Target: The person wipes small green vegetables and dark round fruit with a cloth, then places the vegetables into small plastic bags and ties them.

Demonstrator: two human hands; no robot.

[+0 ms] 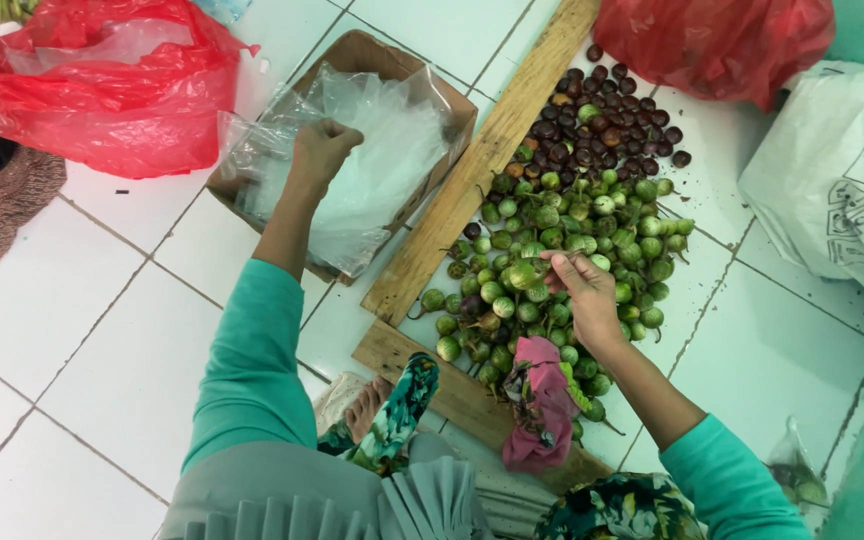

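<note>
Fingers of right hand (584,290) pinch one small green eggplant (524,272) atop the pile (592,225); left hand (320,152) grips clear plastic bags (392,160) in the cardboard box (452,100). Risk: bags cling, several lift together; nudged pile rolls past the wooden plank (472,190).

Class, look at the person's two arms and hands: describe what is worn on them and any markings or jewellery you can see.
Both arms wear plain teal long sleeves, pushed up so the forearms are bare. The left hand and right hand are bare: no gloves, and no rings, watch or markings visible.
</note>
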